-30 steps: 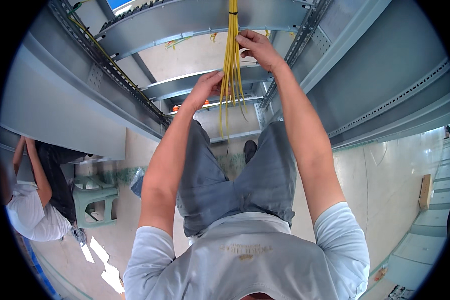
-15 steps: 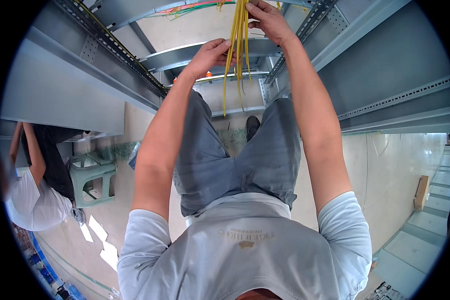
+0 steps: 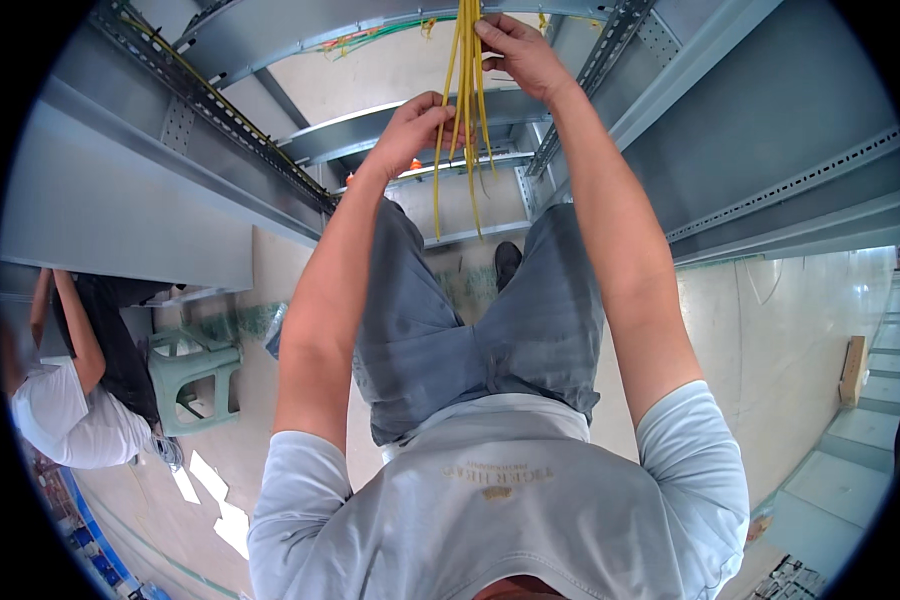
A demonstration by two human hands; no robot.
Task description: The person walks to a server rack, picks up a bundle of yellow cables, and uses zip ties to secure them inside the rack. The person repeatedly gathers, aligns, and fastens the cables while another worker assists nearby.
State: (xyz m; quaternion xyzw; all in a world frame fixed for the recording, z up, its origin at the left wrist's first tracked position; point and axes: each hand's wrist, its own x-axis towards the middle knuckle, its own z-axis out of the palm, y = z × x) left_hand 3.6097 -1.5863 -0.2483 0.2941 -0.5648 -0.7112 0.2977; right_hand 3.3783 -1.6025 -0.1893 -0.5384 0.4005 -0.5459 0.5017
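A bundle of thin yellow wires [image 3: 466, 75] hangs down from the top of the view, with its loose ends spread apart at different lengths. My right hand [image 3: 523, 56] is closed on the bundle's right side near the top, thumb and fingertips pressed to the strands. Lower down, on the left, my left hand [image 3: 410, 132] has its fingers curled round some of the wires, partly behind them. Which strands each hand grips cannot be made out.
Grey metal cabinet frames surround my hands, with a slotted rail [image 3: 215, 95] at left and a crossbar [image 3: 355, 128] beneath. Green and red wires [image 3: 370, 38] run behind. At left, a person [image 3: 75, 400] works beside a green stool [image 3: 192, 375]. A cardboard box [image 3: 852, 370] stands far right.
Both hands and the wire bundle have shifted slightly left and down in the view. The strands' lower ends have swung and spread. Both hands stay on the wires.
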